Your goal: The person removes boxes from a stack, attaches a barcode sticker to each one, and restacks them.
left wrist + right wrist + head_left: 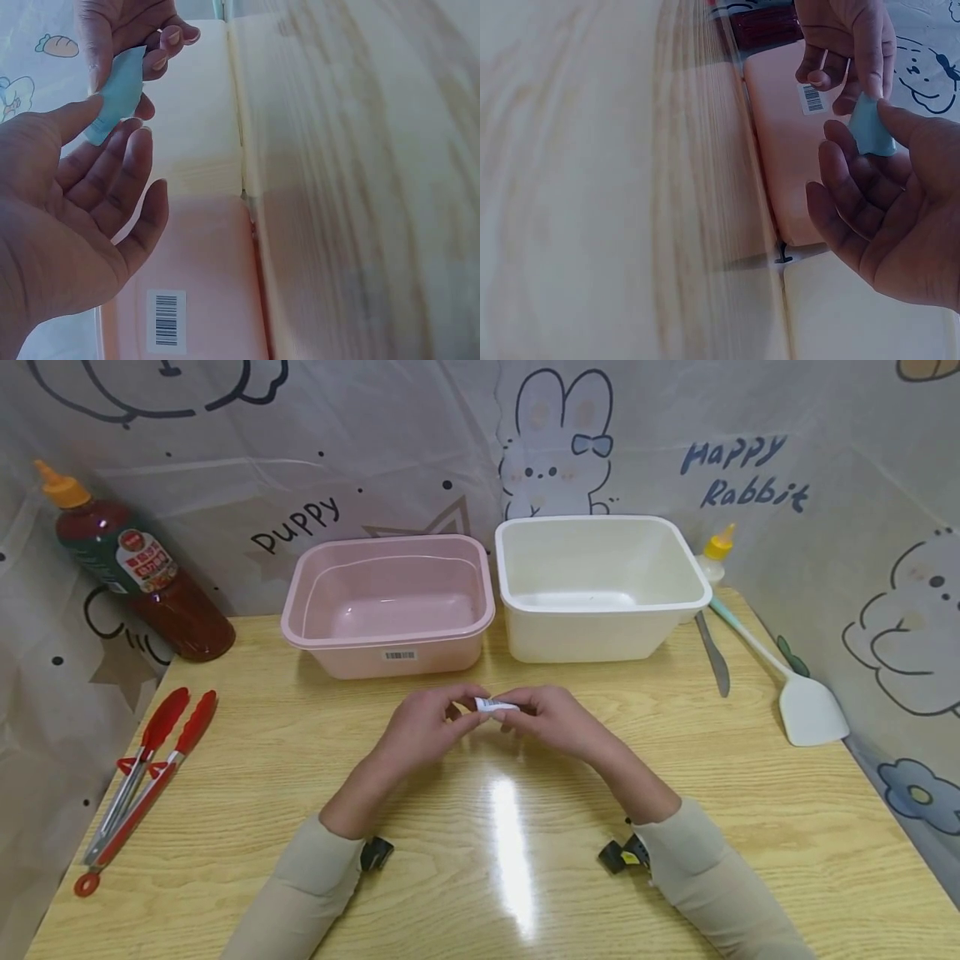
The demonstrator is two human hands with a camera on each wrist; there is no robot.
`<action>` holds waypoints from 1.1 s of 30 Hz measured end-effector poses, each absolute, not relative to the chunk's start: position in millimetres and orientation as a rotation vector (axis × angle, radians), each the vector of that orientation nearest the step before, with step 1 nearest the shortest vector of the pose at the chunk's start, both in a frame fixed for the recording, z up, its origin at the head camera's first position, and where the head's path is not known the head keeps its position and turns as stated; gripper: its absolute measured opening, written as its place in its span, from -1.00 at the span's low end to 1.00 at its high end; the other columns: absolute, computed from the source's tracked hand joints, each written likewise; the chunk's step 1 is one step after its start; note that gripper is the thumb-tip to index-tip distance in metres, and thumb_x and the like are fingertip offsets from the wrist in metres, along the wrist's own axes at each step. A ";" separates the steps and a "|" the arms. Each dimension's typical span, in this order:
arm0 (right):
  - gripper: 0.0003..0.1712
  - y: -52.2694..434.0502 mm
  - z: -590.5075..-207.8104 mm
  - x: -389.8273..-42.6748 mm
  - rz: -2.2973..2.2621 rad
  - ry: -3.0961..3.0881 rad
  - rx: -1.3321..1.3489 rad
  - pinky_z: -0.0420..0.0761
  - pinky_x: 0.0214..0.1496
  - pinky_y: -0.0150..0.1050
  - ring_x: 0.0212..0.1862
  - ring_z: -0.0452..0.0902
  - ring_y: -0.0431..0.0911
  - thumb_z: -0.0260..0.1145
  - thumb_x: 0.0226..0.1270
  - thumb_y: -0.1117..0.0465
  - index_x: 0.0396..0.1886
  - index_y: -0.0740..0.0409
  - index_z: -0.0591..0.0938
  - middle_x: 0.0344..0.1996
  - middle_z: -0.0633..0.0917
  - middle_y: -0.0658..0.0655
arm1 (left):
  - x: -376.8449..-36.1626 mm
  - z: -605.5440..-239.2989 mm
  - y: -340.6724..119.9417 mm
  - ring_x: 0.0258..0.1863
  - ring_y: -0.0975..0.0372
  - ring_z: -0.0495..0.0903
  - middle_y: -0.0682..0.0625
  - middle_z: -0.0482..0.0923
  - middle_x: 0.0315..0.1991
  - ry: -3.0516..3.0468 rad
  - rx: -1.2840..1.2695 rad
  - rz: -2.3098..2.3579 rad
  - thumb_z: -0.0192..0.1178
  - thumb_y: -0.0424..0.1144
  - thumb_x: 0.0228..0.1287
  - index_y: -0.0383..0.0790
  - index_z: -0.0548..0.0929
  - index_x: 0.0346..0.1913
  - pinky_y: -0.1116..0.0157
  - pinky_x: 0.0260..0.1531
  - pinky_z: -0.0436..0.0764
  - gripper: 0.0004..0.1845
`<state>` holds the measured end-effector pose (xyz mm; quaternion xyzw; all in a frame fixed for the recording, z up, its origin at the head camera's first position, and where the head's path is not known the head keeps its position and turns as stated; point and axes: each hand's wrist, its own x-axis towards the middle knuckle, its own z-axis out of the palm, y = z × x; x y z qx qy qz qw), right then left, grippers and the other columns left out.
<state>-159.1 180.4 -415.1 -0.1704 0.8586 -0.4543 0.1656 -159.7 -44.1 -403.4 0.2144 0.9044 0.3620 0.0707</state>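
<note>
Over the middle of the wooden table (247, 727), both hands meet on a small slip of paper (495, 704), white with print in the head view and pale blue from below (116, 94) (870, 127). My left hand (459, 703) pinches one end between thumb and fingertips (90, 112). My right hand (516, 710) pinches the other end (889, 127). The remaining fingers of both hands are spread loosely. The slip is held just above the table, in front of the two tubs.
A pink tub (390, 602) and a white tub (596, 585) stand side by side behind the hands. A dark sauce bottle (135, 564) and red tongs (146, 768) are at the left. A knife (712, 652), a white spatula (806, 706) and a small yellow-capped bottle (716, 556) are at the right.
</note>
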 end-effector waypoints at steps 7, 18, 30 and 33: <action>-0.66 180.9 -414.4 -158.2 -1.271 2.438 -0.490 0.68 -0.15 -0.10 -0.21 0.73 0.05 0.20 0.53 -0.13 0.03 -0.13 0.76 -0.23 0.80 0.09 | -158.2 -401.4 -43.3 -0.36 0.32 0.63 0.20 0.75 -0.31 2.769 0.626 1.109 0.28 0.08 0.38 0.13 0.80 -0.08 0.30 -0.36 0.55 -0.79; -0.72 181.5 -413.6 -157.0 -1.291 2.417 -0.538 0.70 -0.12 -0.03 -0.21 0.72 0.07 0.22 0.54 -0.05 -0.05 -0.11 0.80 -0.22 0.82 -0.01 | -157.4 -402.2 -44.3 -0.50 0.37 0.56 0.19 0.77 -0.44 2.812 0.676 1.170 0.34 0.00 0.34 0.02 0.85 -0.24 0.36 -0.48 0.48 -0.82; -0.73 180.7 -412.9 -157.2 -1.319 2.471 -0.500 0.66 -0.22 -0.18 -0.21 0.72 0.07 0.24 0.53 -0.02 -0.11 -0.05 0.81 -0.21 0.81 0.00 | -157.9 -403.3 -47.1 -0.45 0.38 0.63 0.07 0.78 -0.45 2.759 0.793 1.174 0.30 -0.10 0.41 -0.02 0.84 -0.16 0.36 -0.45 0.54 -0.84; -0.73 180.7 -412.5 -157.4 -1.330 2.488 -0.500 0.66 -0.24 -0.17 -0.23 0.72 0.07 0.26 0.52 -0.01 -0.15 -0.03 0.82 -0.24 0.81 0.02 | -158.1 -403.4 -46.9 -0.47 0.36 0.61 0.07 0.76 -0.46 2.746 0.779 1.170 0.31 -0.12 0.40 -0.02 0.83 -0.10 0.35 -0.46 0.52 -0.84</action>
